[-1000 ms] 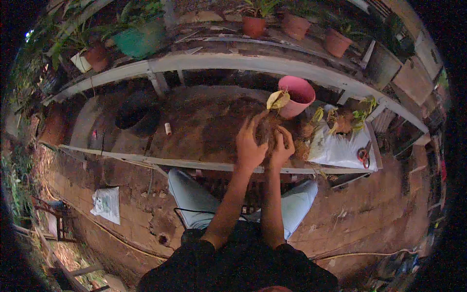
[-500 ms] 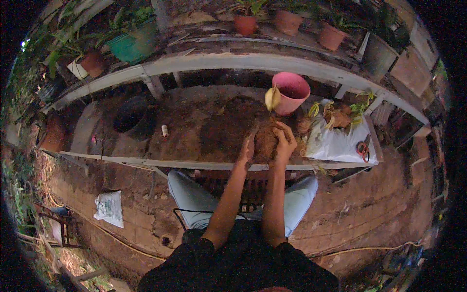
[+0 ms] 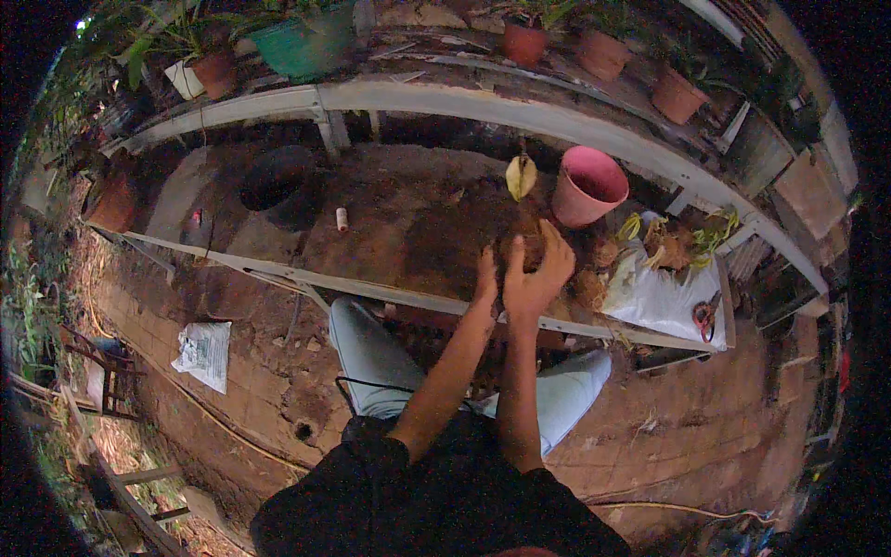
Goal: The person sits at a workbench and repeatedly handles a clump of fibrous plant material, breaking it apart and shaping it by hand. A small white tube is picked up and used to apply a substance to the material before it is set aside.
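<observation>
So the brown, fibrous, roundish clump [image 3: 532, 247] is just right of centre in the frame, over the dirt-stained tabletop [image 3: 399, 176], right between the hands. The right hand [image 3: 540, 277] has its grip closed around the clump's right side, thumb toward the middle and fingers curled over. The left hand [image 3: 487, 280] is edge-on along the other side, and honestly I can't tell if its grip is pressing or just resting there, it's pretty dim. A single yellowish-green, oval leaf [image 3: 522, 178] shows just above the clump, left of the pink, round, plastic-looking pot [image 3: 587, 197].

My two cents on handling it: squeeze evenly from both palms so loose fibre doesn't squish out one side, and turn it a little at a time. I'd keep fingertips off the leaf, since it looks easy to snap. Also watch the elbow room on the right, as the pot is near and more shaggy brown fibre clumps [image 3: 590, 290] sit just before the white plastic sack [image 3: 654, 304].
</observation>
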`<state>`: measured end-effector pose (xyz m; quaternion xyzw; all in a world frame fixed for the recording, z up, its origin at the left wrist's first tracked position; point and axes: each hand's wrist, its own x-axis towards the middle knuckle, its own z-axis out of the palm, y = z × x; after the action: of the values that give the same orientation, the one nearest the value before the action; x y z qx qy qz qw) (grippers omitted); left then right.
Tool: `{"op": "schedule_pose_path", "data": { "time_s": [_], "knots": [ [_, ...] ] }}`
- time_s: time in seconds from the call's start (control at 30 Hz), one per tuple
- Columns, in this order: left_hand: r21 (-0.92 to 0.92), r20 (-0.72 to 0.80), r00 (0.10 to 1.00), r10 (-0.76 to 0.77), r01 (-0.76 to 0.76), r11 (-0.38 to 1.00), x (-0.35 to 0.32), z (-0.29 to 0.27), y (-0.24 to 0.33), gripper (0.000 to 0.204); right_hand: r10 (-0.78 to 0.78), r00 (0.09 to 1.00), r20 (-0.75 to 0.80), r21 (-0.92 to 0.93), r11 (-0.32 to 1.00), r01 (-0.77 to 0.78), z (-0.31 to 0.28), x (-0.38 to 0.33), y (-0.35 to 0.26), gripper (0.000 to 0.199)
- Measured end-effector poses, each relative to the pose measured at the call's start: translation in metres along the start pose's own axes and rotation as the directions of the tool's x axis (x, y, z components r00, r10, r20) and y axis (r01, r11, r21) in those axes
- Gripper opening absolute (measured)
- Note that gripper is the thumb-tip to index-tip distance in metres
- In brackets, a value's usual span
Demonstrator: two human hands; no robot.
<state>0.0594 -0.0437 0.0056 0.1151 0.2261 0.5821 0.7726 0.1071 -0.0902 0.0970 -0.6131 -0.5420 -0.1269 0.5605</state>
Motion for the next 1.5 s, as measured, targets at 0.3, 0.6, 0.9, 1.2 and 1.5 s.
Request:
{"op": "schedule_pose_path", "data": {
  "time_s": [0.3, 0.6, 0.9, 1.2, 1.5],
  "knots": [
    [0.032, 0.226, 0.974, 0.007, -0.015, 0.999, -0.003, 0.01, 0.031, 0.043, 0.353, 0.9, 0.255, 0.623, 0.652, -0.432, 0.022, -0.011, 0.031, 0.03],
    [0.17, 0.188, 0.982, -0.008, -0.025, 0.985, 0.028, -0.018, 0.009, 0.042, 0.23, 0.945, 0.232, 0.51, 0.798, -0.32, 0.014, -0.004, 0.03, 0.029],
    [0.183, 0.052, 0.998, 0.043, -0.052, 0.982, 0.024, -0.014, 0.004, 0.029, 0.189, 0.982, -0.028, 0.442, 0.883, -0.157, 0.011, -0.012, 0.017, 0.013],
    [0.204, 0.063, 0.992, 0.114, -0.124, 0.971, 0.044, -0.023, -0.005, 0.033, 0.349, 0.934, 0.081, 0.627, 0.71, -0.32, 0.011, 0.003, 0.031, 0.019],
    [0.216, 0.025, 0.995, 0.099, -0.102, 0.971, 0.077, -0.066, -0.02, 0.061, 0.26, 0.963, 0.076, 0.531, 0.806, -0.26, 0.006, -0.01, 0.035, 0.018]
  ]
}}
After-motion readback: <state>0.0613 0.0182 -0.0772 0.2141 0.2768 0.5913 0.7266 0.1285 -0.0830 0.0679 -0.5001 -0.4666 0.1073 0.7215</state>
